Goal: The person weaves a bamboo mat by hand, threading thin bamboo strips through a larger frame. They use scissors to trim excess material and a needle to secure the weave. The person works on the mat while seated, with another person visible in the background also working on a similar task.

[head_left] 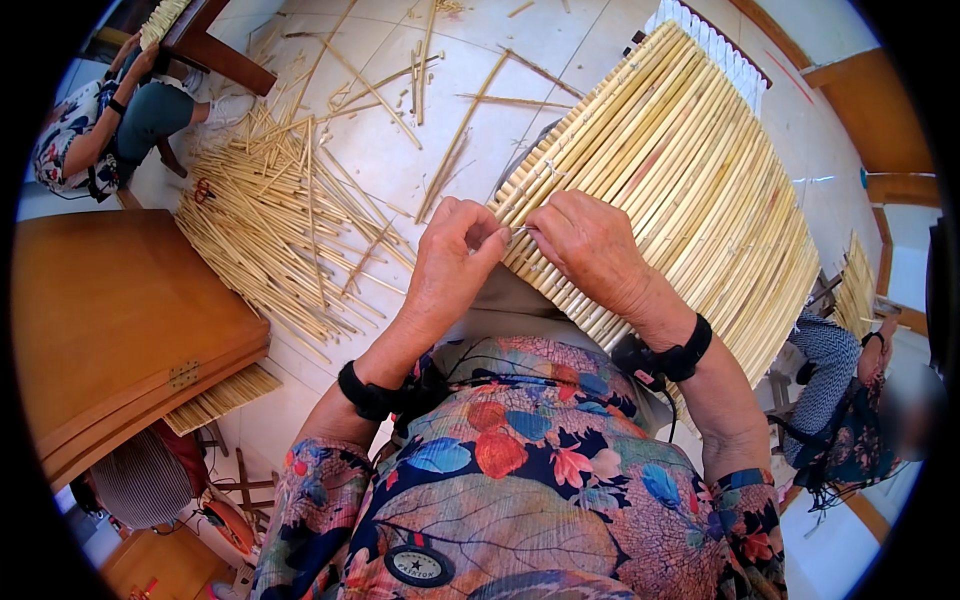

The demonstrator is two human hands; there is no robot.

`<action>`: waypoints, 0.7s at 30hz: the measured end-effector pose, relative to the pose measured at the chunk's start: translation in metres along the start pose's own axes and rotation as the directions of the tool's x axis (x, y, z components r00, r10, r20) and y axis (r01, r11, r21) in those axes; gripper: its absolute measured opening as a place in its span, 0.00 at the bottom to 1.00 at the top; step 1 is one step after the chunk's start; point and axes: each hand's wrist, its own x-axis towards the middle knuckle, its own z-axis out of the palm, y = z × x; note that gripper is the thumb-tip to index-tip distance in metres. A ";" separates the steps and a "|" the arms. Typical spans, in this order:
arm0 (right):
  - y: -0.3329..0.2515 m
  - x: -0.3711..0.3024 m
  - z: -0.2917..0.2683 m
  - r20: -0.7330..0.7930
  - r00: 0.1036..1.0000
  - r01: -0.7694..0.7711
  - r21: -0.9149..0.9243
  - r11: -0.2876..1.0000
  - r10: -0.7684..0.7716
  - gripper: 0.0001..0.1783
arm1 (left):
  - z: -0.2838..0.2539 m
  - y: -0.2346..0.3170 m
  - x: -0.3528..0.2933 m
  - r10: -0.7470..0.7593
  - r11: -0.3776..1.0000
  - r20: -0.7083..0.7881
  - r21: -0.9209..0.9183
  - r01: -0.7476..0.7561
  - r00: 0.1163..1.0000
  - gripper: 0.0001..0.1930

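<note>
A mat of pale yellow reed stalks (pixel 680 190) tied side by side lies in front of me and to the right, its near left edge close to my lap. At that edge my left hand (pixel 452 258) pinches a thin white string (pixel 519 230) between thumb and forefinger. My right hand (pixel 592 248) rests over the mat, its fingers closed on the same string a short way off. Small knots of string show along the stalks. The exact grip inside my right fingers is partly hidden.
Loose reed stalks (pixel 270 230) lie heaped on the tiled floor at left, with scissors (pixel 203 190) on them. A brown wooden cabinet (pixel 130 320) stands at left. White cords (pixel 715 55) hang over the mat's far end. Other people sit at far left and right with reed mats.
</note>
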 end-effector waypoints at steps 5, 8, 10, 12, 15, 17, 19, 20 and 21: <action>0.000 -0.001 0.000 0.013 1.000 -0.005 -0.001 1.000 0.005 0.05 | 0.003 0.001 0.001 -0.028 0.999 -0.025 0.019 0.029 0.999 0.06; 0.001 -0.001 0.001 -0.002 1.000 0.000 -0.005 1.000 0.000 0.05 | 0.004 0.002 0.003 -0.051 0.996 -0.028 0.069 0.053 0.998 0.06; 0.001 0.000 0.000 -0.008 1.000 0.010 -0.007 1.000 -0.010 0.05 | 0.004 0.002 0.003 -0.058 0.996 -0.032 0.061 0.060 0.998 0.06; 0.002 -0.001 -0.001 -0.013 1.000 0.027 -0.007 1.000 -0.027 0.05 | 0.004 0.003 0.003 -0.066 0.996 -0.033 0.059 0.068 0.997 0.06; 0.003 -0.002 -0.001 -0.032 0.998 0.043 -0.028 0.999 -0.044 0.06 | 0.005 0.006 0.004 -0.072 0.996 -0.036 0.059 0.074 0.997 0.06; 0.005 -0.002 -0.002 -0.049 0.998 0.048 -0.039 0.998 -0.050 0.07 | 0.006 0.004 0.004 -0.063 0.997 -0.047 0.052 0.065 0.997 0.06; 0.006 -0.003 0.000 -0.064 0.997 0.048 -0.048 0.998 -0.051 0.07 | 0.006 0.005 0.005 -0.042 0.997 -0.051 0.062 0.045 0.998 0.06; 0.007 -0.003 0.001 -0.069 0.996 0.046 -0.051 0.998 -0.050 0.06 | 0.006 0.005 0.005 -0.031 0.997 -0.052 0.067 0.034 0.998 0.06; 0.007 -0.002 0.002 -0.075 0.996 0.046 -0.054 0.997 -0.050 0.06 | 0.006 0.004 0.005 -0.029 0.997 -0.053 0.065 0.033 0.998 0.06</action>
